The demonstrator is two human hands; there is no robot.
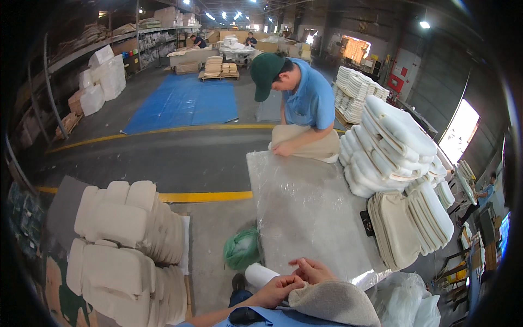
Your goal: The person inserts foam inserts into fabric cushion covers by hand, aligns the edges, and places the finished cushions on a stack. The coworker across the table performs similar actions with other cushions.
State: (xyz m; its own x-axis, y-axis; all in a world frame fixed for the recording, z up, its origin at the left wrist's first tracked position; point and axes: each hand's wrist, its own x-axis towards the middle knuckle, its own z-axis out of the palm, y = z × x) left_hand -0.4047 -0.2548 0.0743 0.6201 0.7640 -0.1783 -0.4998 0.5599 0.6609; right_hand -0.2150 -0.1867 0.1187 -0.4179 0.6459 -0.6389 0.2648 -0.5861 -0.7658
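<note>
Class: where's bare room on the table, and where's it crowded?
Free: the middle of the table, between the co-worker's beige pad and the person's left hand and right hand. Crowded: along its right side, white stack and beige stack.

Beige pad (338, 302) cut by lower edge

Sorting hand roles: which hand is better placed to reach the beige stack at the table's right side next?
Probably the right hand: it is closer to the beige stack. The left hand sits farther left, by the edge of the beige piece.

The glossy grey table (305, 207) seemingly carries stacked beige pads (393, 229)
</note>
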